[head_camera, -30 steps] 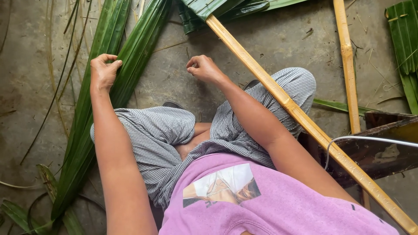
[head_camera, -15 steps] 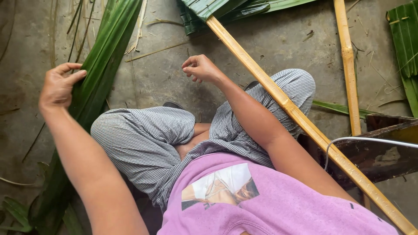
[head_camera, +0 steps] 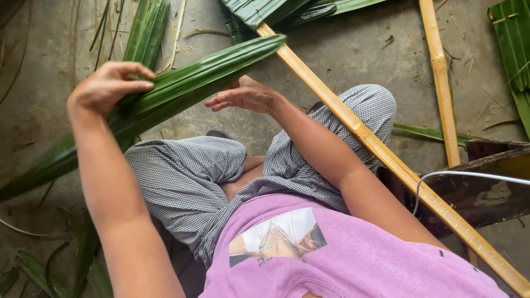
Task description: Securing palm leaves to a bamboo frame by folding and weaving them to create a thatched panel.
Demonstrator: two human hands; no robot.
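Note:
I sit on a concrete floor with my knees up, in checked trousers and a pink shirt. My left hand point(head_camera: 107, 85) grips a long folded green palm leaf point(head_camera: 187, 85) that slants across in front of me, its tip up to the right. My right hand point(head_camera: 243, 96) hovers just under the leaf near its middle, fingers spread, holding nothing. A long pale leaf stem point(head_camera: 381, 149) runs diagonally over my right thigh.
Another green leaf point(head_camera: 146, 30) lies on the floor at the back left. More leaves point(head_camera: 265, 8) pile up at the top, a second pale stem point(head_camera: 439, 77) lies at the right, and a dark wooden board point(head_camera: 486, 182) with a white cable point(head_camera: 469, 175) sits beside my right arm.
My left hand has lifted the leaf off the floor and swung it across toward the right. My right hand has opened and moved up to meet it.

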